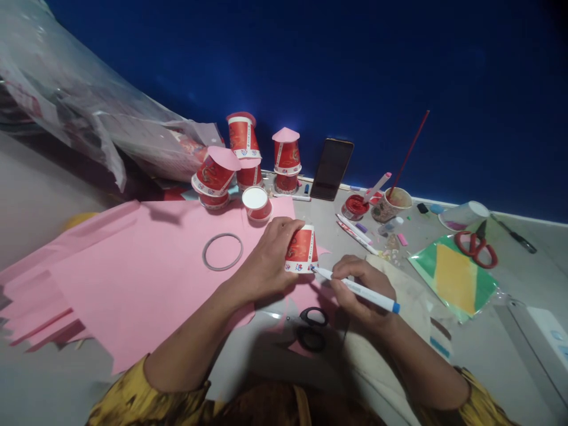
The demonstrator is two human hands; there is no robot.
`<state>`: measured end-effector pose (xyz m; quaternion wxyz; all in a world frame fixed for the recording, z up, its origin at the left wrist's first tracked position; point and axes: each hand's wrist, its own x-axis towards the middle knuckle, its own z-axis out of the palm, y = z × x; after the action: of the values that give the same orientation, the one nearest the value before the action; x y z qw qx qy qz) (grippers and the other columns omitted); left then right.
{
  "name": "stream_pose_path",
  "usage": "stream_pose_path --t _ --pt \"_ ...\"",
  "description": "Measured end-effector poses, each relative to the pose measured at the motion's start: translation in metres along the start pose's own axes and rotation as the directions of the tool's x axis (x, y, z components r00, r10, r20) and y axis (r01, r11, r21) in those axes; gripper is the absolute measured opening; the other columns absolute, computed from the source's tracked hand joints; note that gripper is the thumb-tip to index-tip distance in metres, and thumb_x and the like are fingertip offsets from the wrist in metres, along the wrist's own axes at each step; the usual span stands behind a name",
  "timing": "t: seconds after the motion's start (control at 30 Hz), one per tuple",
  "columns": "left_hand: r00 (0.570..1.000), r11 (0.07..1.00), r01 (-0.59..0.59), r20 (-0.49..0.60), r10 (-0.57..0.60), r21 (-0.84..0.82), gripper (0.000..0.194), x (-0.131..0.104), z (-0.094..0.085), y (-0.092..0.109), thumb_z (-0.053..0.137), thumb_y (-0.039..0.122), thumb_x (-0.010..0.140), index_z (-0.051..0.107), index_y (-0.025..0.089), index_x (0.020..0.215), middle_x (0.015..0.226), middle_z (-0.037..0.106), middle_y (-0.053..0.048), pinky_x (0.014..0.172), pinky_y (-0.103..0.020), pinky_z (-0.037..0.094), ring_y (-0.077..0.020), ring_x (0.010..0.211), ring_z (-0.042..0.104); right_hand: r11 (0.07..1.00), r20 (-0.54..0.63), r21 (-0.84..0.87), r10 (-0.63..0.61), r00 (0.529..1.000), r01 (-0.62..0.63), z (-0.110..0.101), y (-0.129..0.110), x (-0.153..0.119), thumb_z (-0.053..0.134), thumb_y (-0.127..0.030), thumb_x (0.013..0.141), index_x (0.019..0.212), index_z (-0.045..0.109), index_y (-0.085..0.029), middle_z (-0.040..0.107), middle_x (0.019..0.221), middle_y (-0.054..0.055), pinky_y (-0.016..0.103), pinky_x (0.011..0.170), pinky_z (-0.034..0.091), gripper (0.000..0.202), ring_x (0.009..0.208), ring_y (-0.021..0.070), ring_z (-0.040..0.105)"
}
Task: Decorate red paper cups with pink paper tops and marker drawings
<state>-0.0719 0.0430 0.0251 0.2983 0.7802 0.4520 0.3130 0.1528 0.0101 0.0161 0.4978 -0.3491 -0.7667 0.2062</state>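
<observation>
My left hand (270, 254) is wrapped round a red and white paper cup (302, 248), which is upside down with its wide rim low. In my right hand (364, 290) is a white marker with a blue end (370, 294). The marker's tip touches the white band at the cup's rim, where small blue and red marks show. Beneath both hands lie black-handled scissors (310, 328) on pink paper (146, 272). A grey ring (222, 252) rests on the paper, left of my left hand.
Behind stand stacked red cups (243, 136), more with a pink cone (286, 154), and a phone (332, 169). To the right are a red paint jar (355, 207), a brush cup (391, 205), markers and red-handled scissors (477, 248). Plastic wrapping (89, 100) fills the upper left.
</observation>
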Motion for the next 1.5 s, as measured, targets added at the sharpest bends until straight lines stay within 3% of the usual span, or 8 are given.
stream_pose_path --t 0.67,0.87,1.13,1.5 --pt "0.999 0.999 -0.042 0.014 0.042 0.03 0.075 -0.0016 0.002 -0.0002 0.077 0.02 0.077 0.045 0.022 0.144 0.14 0.051 -0.015 0.118 -0.057 0.047 -0.0347 0.136 0.051 1.0 0.078 -0.021 0.005 0.997 -0.003 -0.0021 -0.0024 0.0031 0.064 -0.014 0.09 0.095 0.064 -0.025 0.074 0.078 0.002 0.028 0.058 0.056 0.011 0.066 0.0176 0.072" --pt "0.999 0.999 -0.027 0.021 0.027 0.018 0.076 -0.0015 0.0019 -0.0003 0.081 0.025 0.078 0.045 0.025 0.144 0.14 0.051 -0.015 0.119 -0.058 0.047 -0.0355 0.138 0.051 1.0 0.029 -0.007 0.013 0.999 -0.013 -0.0021 -0.0006 0.0002 0.064 -0.014 0.091 0.096 0.062 -0.025 0.072 0.077 0.001 0.029 0.06 0.056 0.012 0.065 0.0168 0.07" --pt "0.997 0.996 -0.075 0.015 0.075 0.04 0.076 -0.0014 0.0026 -0.0018 0.075 0.013 0.075 0.043 0.023 0.143 0.14 0.051 -0.015 0.117 -0.057 0.047 -0.0339 0.137 0.051 0.999 0.063 -0.02 0.033 0.997 -0.031 -0.0036 -0.0014 0.0019 0.064 -0.014 0.091 0.093 0.063 -0.025 0.073 0.077 0.001 0.028 0.061 0.056 0.011 0.065 0.0167 0.071" --pt "0.998 0.998 -0.069 0.009 0.069 0.015 0.079 -0.001 0.0036 -0.0035 0.08 0.015 0.076 0.042 0.023 0.145 0.14 0.049 -0.015 0.118 -0.056 0.047 -0.0341 0.138 0.051 0.999 -0.01 0.016 0.037 0.999 -0.036 -0.0019 0.0035 -0.0014 0.064 -0.015 0.092 0.094 0.062 -0.024 0.069 0.075 0.0 0.029 0.057 0.052 0.009 0.061 0.0164 0.067"
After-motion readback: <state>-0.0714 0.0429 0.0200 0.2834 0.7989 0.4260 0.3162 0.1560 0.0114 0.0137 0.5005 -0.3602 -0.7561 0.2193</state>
